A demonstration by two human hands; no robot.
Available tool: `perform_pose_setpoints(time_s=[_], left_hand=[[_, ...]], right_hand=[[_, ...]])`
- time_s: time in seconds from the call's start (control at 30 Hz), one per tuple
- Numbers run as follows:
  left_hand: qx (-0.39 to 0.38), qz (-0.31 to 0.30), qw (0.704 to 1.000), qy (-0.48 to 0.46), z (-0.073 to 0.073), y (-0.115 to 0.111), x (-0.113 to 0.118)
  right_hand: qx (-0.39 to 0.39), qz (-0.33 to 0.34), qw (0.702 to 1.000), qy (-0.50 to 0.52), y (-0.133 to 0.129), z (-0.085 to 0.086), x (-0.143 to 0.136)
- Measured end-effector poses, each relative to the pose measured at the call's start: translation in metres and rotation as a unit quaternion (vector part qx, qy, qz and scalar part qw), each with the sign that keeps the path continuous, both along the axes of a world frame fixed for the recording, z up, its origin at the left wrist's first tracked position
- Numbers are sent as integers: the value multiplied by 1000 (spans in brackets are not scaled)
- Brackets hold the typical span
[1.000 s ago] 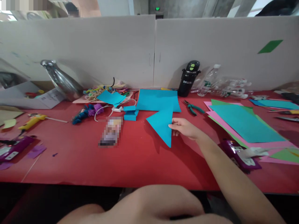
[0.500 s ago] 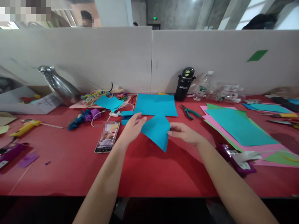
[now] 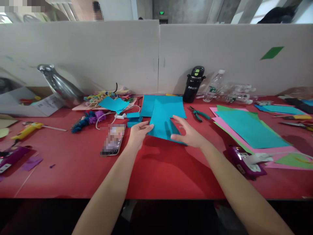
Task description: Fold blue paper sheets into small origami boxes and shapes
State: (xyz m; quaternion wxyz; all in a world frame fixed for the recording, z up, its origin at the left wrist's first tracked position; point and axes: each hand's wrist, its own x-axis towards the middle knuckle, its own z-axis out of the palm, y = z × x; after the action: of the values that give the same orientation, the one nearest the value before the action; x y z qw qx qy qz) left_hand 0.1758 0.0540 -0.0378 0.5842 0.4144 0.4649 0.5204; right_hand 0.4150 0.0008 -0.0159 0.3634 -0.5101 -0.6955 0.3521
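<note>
A blue paper piece (image 3: 161,122) is held above the red table, its left edge pinched between the thumb and fingers of my left hand (image 3: 139,133). My right hand (image 3: 187,133) is at the piece's right side with thumb and fingers spread apart, the thumb near its lower right corner. Behind the held piece, blue sheets (image 3: 176,103) lie flat and are partly covered by it. A small folded blue paper strip (image 3: 134,122) rests just left of them, beyond my left hand.
A phone (image 3: 113,140) lies left of my left forearm. Pliers (image 3: 199,114), a black bottle (image 3: 194,85) and stacked colored paper (image 3: 251,129) are on the right. Power strips (image 3: 246,163) sit near both sides. A white partition (image 3: 110,55) stands behind.
The held blue paper has turned and opened out, its low pointed corner now gone from the front. My right hand has shifted slightly left and its fingers have spread. The view has tilted slightly down.
</note>
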Motion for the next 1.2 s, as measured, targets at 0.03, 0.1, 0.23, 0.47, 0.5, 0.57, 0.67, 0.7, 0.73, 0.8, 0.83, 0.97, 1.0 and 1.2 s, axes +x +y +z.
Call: perform_pose_setpoints(time_s=[0.03, 0.1, 0.23, 0.47, 0.5, 0.57, 0.67, 0.7, 0.73, 0.8, 0.83, 0.97, 1.0, 1.2], left_hand=[[8, 8, 1000, 7, -1, 0, 3], [17, 19, 999, 26, -3, -2, 7], [44, 5, 998, 51, -2, -7, 11], [46, -96, 994, 9, 1, -12, 13], [43, -99, 994, 12, 1, -11, 11], [50, -94, 993, 44, 1, -9, 5], [111, -21, 981, 159, 1, -2, -5], [134, 4, 972, 193, 1, 0, -9], [150, 13, 964, 219, 1, 2, -12], [166, 16, 955, 245, 1, 5, -16], [166, 14, 954, 249, 2, 6, -18], [127, -5, 968, 217, 6, 7, -27], [108, -18, 973, 201, 8, 6, -29], [1, -53, 999, -1, 19, 7, -34]], right_hand=[[28, 22, 999, -41, -3, -1, -5], [50, 46, 992, -106, -8, -5, -17], [88, 22, 986, -137, -10, -14, -34], [143, -7, 989, -24, -1, -14, -22], [142, -35, 989, -7, 1, -12, -18], [127, -126, 984, 15, 6, -9, -8], [88, -234, 964, 88, 15, -9, 9], [74, -236, 959, 137, 18, -9, 14], [56, -226, 955, 184, 20, -9, 18], [8, -191, 947, 259, 22, -10, 25], [-19, -170, 945, 280, 22, -9, 28], [-105, -104, 941, 305, 21, -5, 35], [-117, -96, 939, 310, 20, -5, 37], [-137, -97, 918, 359, 19, -3, 33]])
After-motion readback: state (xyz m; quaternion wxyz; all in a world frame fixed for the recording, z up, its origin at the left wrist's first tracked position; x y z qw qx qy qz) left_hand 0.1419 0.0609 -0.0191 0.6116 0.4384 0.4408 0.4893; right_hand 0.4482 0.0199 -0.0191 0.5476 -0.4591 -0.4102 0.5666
